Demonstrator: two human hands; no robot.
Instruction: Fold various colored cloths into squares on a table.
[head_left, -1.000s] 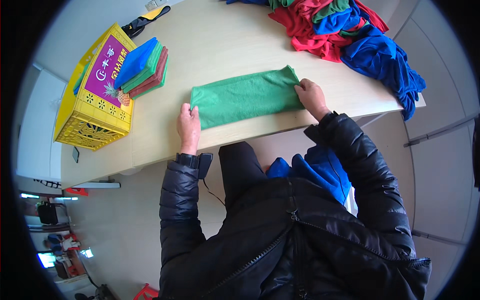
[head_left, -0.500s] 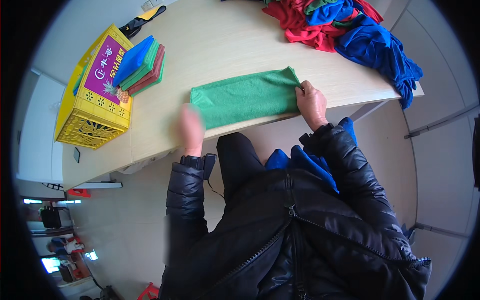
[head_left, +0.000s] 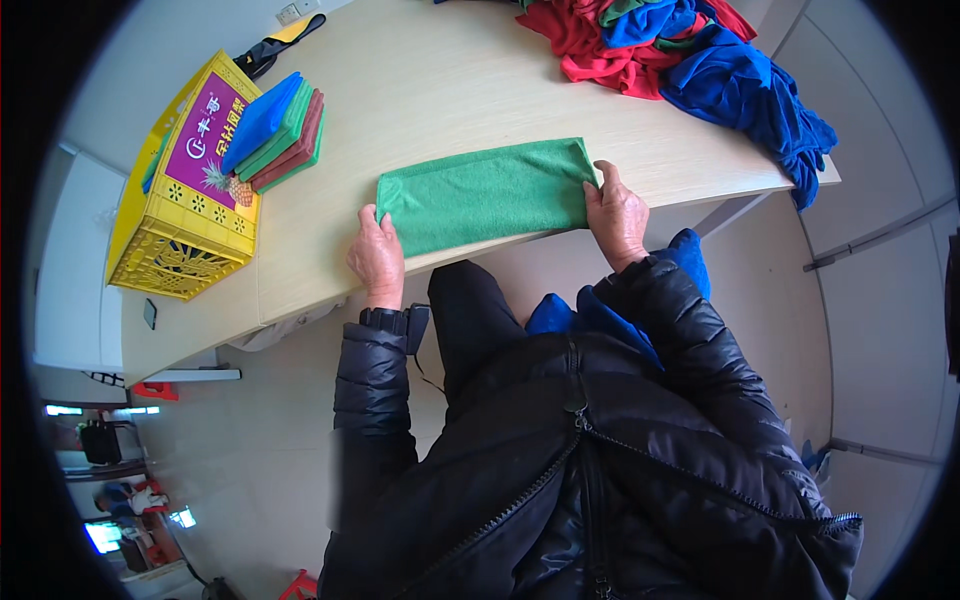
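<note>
A green towel [head_left: 485,197] lies folded into a long rectangle along the table's front edge. My left hand [head_left: 378,260] rests at its left end, thumb at the towel's edge and index finger a little apart from it. At the other end is my right hand [head_left: 617,218], its index finger stretched out and apart from the thumb, which touches the towel's right edge. Both hands are open and neither grips the cloth. Part of each hand's fingers is hidden behind the palm.
A yellow crate [head_left: 185,225] stands at the left, with a stack of folded blue, green and red towels [head_left: 280,135] against it. A heap of loose red, blue and green cloths [head_left: 735,85] fills the far right, hanging over the edge. A dark phone-like object [head_left: 150,313] lies front left.
The towel's far right corner, raised before, now lies flatter. My right hand has loosened its hold on that end; my left hand, blurred before, is now steady at the left end.
</note>
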